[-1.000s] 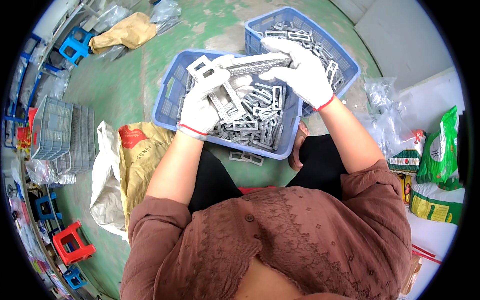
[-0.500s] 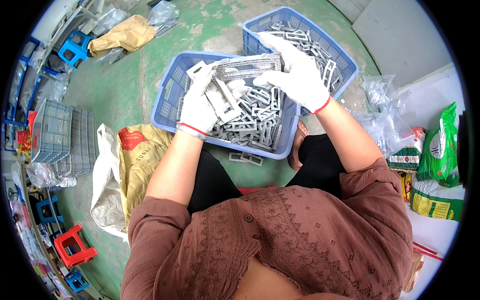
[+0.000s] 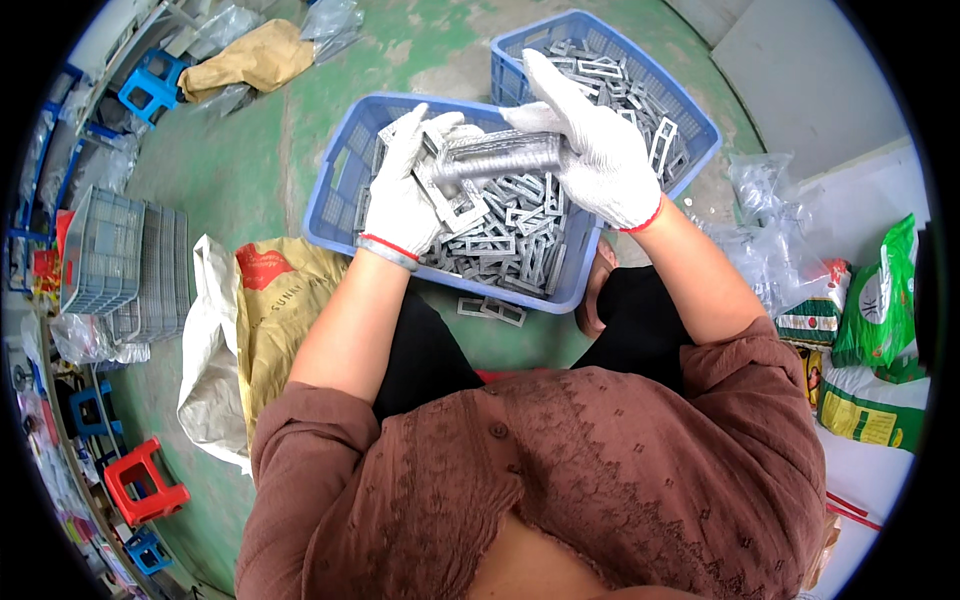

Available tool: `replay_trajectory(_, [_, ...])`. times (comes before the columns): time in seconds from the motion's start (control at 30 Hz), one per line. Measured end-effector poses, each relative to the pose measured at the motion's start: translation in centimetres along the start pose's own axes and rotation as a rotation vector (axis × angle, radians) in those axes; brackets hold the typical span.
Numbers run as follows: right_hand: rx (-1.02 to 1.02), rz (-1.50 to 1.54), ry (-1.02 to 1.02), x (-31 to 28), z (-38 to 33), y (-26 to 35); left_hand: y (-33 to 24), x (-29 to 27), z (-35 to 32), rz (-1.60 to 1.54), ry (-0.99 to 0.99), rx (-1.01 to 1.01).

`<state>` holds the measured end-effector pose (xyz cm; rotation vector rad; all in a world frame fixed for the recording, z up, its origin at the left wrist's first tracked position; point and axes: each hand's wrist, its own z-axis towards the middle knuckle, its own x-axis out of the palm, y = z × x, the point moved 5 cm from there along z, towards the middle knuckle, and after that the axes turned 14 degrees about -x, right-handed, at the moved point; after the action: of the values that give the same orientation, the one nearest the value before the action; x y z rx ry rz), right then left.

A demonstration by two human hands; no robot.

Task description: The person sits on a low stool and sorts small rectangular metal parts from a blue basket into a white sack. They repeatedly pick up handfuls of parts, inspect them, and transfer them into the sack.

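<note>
Both my hands wear white knit gloves. My right hand (image 3: 598,150) is closed around one end of a stack of grey metal frame pieces (image 3: 500,152), held level above the near blue basket (image 3: 335,200). My left hand (image 3: 405,195) holds the stack's other end together with a few loose grey frames. Below them the near basket is full of the same rectangular grey metal frames (image 3: 505,245). A second blue basket (image 3: 690,115) further off holds more of them.
Two loose frames (image 3: 492,309) lie on the green floor in front of the basket. A brown sack and white bag (image 3: 245,320) lie at left, grey crates (image 3: 120,265) further left. Plastic bags and green packets (image 3: 860,310) sit at right. Small stools stand at left.
The stack has been pressed together into a tight bundle and turned level between both hands. My left hand has moved up to its end.
</note>
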<state>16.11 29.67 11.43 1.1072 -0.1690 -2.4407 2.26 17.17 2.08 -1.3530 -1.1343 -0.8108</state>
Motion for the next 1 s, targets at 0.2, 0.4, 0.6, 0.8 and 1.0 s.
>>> replay_trajectory(0.2, [-0.286,-0.254,0.090,0.4,0.2,1.0,0.0,0.3,-0.6,0.099,-0.149,0.068])
replay_trajectory(0.4, [-0.382,-0.285,0.014,0.9,-0.3,-0.2,0.2,-0.5,-0.4,0.050,-0.179,0.088])
replay_trajectory(0.6, [-0.393,-0.308,-0.001,0.7,-0.2,-0.6,0.3,0.7,-0.7,0.028,-0.173,0.063])
replay_trajectory(0.8, [-0.418,-0.334,0.008,0.4,-0.1,-0.8,0.0,-0.1,-0.5,-0.037,0.058,0.036])
replay_trajectory(1.0, [-0.298,-0.207,-0.067,-0.6,-0.7,-2.0,0.2,-0.9,-0.1,-0.010,-0.173,0.163])
